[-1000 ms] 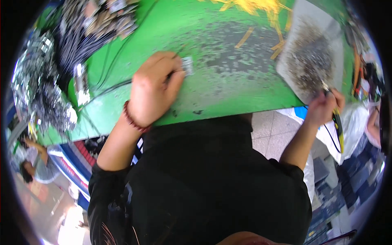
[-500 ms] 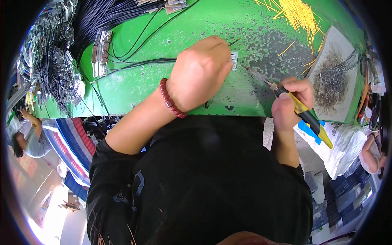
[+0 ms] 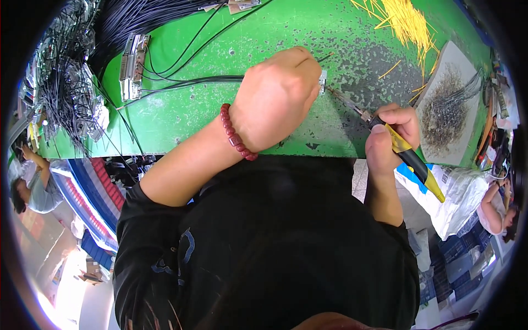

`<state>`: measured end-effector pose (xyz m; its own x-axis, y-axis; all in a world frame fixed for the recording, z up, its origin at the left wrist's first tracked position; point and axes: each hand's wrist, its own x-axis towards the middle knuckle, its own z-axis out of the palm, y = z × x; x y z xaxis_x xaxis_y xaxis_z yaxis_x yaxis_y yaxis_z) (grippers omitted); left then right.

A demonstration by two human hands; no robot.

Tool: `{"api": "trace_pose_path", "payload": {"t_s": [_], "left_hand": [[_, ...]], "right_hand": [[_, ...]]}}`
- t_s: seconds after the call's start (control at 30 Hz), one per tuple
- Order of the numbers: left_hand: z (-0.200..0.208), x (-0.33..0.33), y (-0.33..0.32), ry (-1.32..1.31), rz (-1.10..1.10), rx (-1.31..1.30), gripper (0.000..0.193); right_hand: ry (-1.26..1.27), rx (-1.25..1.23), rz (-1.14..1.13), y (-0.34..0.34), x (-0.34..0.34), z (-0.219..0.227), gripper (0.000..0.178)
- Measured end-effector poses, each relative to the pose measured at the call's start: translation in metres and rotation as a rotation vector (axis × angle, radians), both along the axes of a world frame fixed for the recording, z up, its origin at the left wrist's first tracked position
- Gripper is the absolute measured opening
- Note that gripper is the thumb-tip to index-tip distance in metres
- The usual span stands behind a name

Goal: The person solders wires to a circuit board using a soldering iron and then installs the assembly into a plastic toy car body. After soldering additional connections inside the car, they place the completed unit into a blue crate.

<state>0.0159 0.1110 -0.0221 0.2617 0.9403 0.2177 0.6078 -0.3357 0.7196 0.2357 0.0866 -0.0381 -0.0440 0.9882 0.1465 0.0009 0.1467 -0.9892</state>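
Observation:
My left hand [image 3: 280, 99], with a dark red bead bracelet [image 3: 232, 135] at the wrist, is closed over the table, back of the hand upward. Thin black cables [image 3: 212, 79] run into it from the left, and one wire end [image 3: 328, 56] pokes out past the knuckles. Beside its fingertips a small silvery metal part [image 3: 323, 82] shows; the fingers hide the rest. In my right hand [image 3: 388, 137] is a yellow-and-black soldering iron [image 3: 406, 148], gripped like a pen. Its tip points left at the metal part, touching or very close; I cannot tell which.
On the green table [image 3: 187, 118], bundled black cables [image 3: 143, 16] and metal pieces [image 3: 133, 66] lie left. Far right is a pile of yellow tubes [image 3: 404, 22]. A grey board [image 3: 459, 132] bears dark residue and fine wires. People sit at both sides.
My left hand and the metal part have shifted slightly to the right in the picture. The soldering iron stays nearly where it was, so its tip is closer to the part.

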Motion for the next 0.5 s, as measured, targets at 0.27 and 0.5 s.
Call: {"api": "trace_pose_path", "payload": {"t_s": [0.27,0.5], "left_hand": [[0.0,-0.0011,0.0002,0.0,-0.006,-0.004,0.008],[0.0001,-0.0008,0.0005,-0.009,-0.008,-0.009,0.008]], "right_hand": [[-0.014,0.085,0.005,0.0016,-0.001,-0.0038,0.029],[0.033,0.066,-0.018,0.0013,0.0015,-0.0052,0.029]]}}
